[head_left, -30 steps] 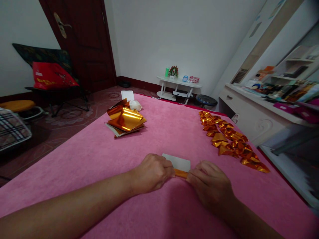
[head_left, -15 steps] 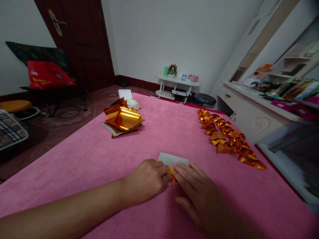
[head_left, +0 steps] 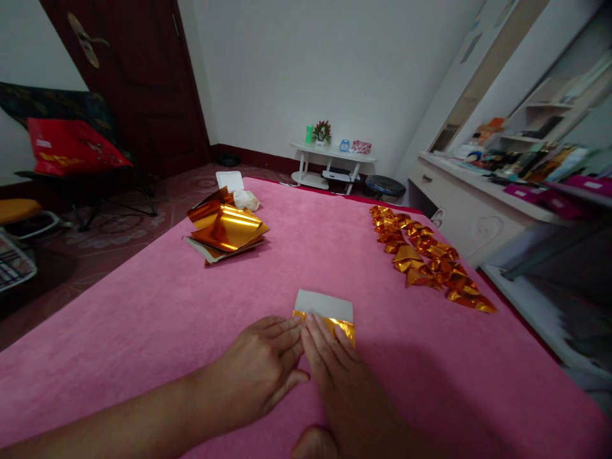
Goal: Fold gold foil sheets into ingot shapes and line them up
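A sheet of gold foil paper (head_left: 325,305) lies on the pink cloth before me, grey side up, its near edge folded over to show a gold strip. My left hand (head_left: 265,360) rests with straight fingers on the left end of that fold. Beside it, my right hand (head_left: 329,363) lies flat across the strip, fingertips stretched toward the grey part. The two hands touch near the fingertips. Neither one grips anything, and they hide much of the near edge. Farther off to the left is a stack of gold foil sheets (head_left: 232,228).
Folded gold foil pieces (head_left: 406,255) lie in rows along the right of the pink-covered table (head_left: 306,242). Behind the stack are a crumpled white item (head_left: 246,200) and a white tray (head_left: 229,180). A cluttered dresser (head_left: 459,191) stands to the right.
My left hand has gone from curled fingers to straight ones. My right hand has slid left along the fold, uncovering more gold strip at its right. The view has shifted slightly.
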Demonstrator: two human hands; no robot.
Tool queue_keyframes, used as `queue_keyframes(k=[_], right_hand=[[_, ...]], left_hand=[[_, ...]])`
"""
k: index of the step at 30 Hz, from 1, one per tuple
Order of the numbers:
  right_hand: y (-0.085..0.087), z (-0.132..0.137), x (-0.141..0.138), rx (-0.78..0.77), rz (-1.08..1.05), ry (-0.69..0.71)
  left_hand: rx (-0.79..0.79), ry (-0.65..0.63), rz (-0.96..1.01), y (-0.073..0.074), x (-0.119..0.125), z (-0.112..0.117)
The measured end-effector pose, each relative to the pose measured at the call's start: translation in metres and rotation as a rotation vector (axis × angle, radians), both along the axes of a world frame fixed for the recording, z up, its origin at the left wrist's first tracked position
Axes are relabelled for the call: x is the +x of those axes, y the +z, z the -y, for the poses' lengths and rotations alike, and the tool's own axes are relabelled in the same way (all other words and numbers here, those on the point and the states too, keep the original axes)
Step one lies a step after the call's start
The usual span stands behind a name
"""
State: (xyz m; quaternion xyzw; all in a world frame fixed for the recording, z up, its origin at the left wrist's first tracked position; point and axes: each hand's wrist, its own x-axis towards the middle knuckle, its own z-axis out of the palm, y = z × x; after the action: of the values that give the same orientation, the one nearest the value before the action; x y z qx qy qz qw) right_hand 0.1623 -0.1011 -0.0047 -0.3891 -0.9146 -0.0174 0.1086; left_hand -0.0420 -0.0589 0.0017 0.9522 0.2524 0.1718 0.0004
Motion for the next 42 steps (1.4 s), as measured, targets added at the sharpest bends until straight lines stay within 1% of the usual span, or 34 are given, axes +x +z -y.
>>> queue_keyframes(k=[3,6,9,11,13,14,16,18,20,22,24,28,30,33,37,40,42], right_hand=[[-0.006,0.007,0.004,-0.027,-0.032,-0.002],[-0.004,0.017,0.027,0.0,-0.042,-0.062],[0.008,0.018,0.05,0.054,-0.054,-0.147],[0.02,0.009,0.056,0.023,-0.088,-0.206],[0.031,-0.008,0.055,-0.13,-0.148,-0.278],[0.035,-0.018,0.053,-0.186,-0.212,-0.348],[0.038,-0.039,0.045,-0.211,-0.315,-0.489],[0.035,-0.059,0.038,-0.271,-0.351,-0.525],[0.031,-0.073,0.031,-0.338,-0.366,-0.517],[0.029,-0.082,0.027,-0.42,-0.386,-0.515],[0.029,-0.084,0.024,-0.531,-0.465,-0.563],[0.027,-0.079,0.022,-0.812,-0.81,-0.708],[0.026,-0.076,0.023,-0.892,-0.964,-0.719],[0.024,-0.075,0.024,-0.948,-1.076,-0.721],[0.023,-0.075,0.024,-0.969,-1.071,-0.702],[0.023,-0.075,0.024,-0.926,-1.018,-0.664],[0.02,-0.075,0.024,-0.88,-0.975,-0.647]], left_hand=[[0.018,0.007,-0.004,0.001,-0.001,0.0],[0.034,0.008,-0.019,0.001,-0.001,0.0],[0.033,0.005,-0.021,0.001,-0.001,-0.001],[0.027,0.006,-0.014,0.0,0.0,-0.001],[0.016,0.001,-0.007,0.001,0.0,-0.001],[0.009,-0.003,-0.004,0.001,0.0,-0.001],[-0.011,-0.016,-0.004,0.002,0.0,-0.004],[-0.03,-0.033,0.002,0.005,0.0,-0.01],[-0.05,-0.044,0.006,0.009,0.001,-0.018],[-0.069,-0.035,0.017,0.014,0.002,-0.027],[-0.071,-0.013,0.041,0.018,0.004,-0.032],[-0.028,-0.034,0.118,0.02,0.012,-0.031],[-0.045,-0.059,0.136,0.017,0.016,-0.026],[-0.084,-0.073,0.147,0.013,0.021,-0.022],[-0.111,-0.047,0.203,0.011,0.024,-0.027],[-0.137,-0.047,0.23,0.009,0.025,-0.036],[-0.167,-0.037,0.249,0.006,0.026,-0.042]])
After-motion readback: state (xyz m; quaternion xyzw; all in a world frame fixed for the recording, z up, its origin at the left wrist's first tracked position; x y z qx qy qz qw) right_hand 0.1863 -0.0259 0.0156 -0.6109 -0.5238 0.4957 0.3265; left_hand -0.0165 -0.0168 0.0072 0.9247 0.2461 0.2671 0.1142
